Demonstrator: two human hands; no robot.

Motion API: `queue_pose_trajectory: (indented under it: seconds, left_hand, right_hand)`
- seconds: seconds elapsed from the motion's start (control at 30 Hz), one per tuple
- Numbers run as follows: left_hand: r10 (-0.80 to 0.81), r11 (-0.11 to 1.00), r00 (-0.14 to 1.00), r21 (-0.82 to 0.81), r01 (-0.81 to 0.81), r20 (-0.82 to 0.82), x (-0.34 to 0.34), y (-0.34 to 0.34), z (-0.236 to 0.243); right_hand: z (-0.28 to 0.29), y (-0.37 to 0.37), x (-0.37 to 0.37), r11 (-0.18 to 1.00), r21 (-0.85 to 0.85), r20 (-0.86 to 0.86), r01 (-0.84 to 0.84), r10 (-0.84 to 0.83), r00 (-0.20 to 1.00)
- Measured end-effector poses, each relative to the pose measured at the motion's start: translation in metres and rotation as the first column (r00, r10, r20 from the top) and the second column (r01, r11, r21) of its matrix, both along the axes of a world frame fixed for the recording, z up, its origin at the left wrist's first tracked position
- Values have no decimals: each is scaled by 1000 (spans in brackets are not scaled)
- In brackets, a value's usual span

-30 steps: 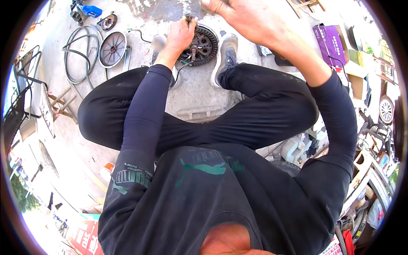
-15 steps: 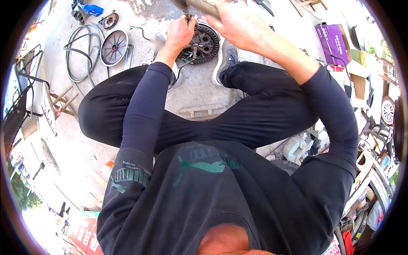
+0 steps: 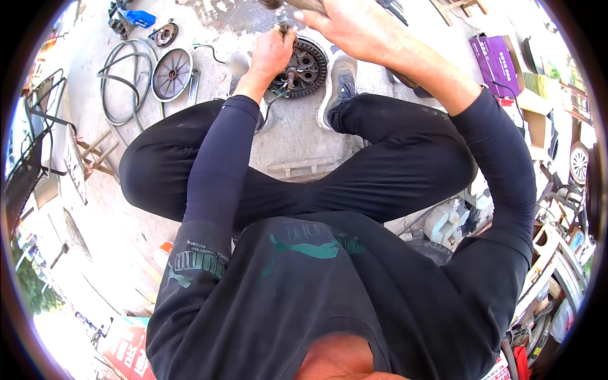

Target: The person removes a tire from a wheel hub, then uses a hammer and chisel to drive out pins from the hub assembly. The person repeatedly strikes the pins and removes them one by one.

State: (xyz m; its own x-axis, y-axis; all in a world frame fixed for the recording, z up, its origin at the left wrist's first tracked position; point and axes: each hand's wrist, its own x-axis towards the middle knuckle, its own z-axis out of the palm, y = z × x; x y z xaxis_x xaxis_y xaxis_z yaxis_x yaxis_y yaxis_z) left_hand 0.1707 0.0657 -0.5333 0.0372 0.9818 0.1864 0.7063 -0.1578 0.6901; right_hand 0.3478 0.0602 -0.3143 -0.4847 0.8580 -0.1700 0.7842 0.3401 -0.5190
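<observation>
A round black motor hub with a toothed-looking rim [image 3: 310,75] lies on the floor between my shoes, cables coming from its middle. My left hand [image 3: 273,52] is closed over its far left part, gripping a short metal rod [image 3: 282,26] that stands up out of the fist. My right hand [image 3: 358,26] is wrapped round the handle of a hammer [image 3: 306,5]. The hammer's head is at the top edge, partly cut off, just above the rod. Whether the rod's lower end touches the hub is hidden by my left hand.
To the left lie a spoked metal disc [image 3: 171,75], a wrench [image 3: 193,87], a looped hose [image 3: 105,82], a small round part [image 3: 166,33] and a blue tool [image 3: 140,18]. A purple box [image 3: 497,64] stands at right, with piled parts beyond. A dark object [image 3: 411,82] lies under my right forearm.
My right hand and the hammer have shifted slightly upward in the picture. The left hand keeps its grip on the rod. The whole view has moved a little.
</observation>
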Motion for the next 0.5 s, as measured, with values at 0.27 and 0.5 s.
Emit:
queue_pose_trajectory:
  seconds: [0.27, 0.5]
  left_hand:
    - [-4, 1000, 1000, -25, 4, -14, -5, 4, -9]
    - [-40, 983, 997, -178, 52, 73, -16, 8, 2]
  right_hand:
    - [-7, 2, 3, 998, -34, 61, -53, 55, 997]
    - [-12, 11, 27, 987, -52, -133, 153, -159, 978]
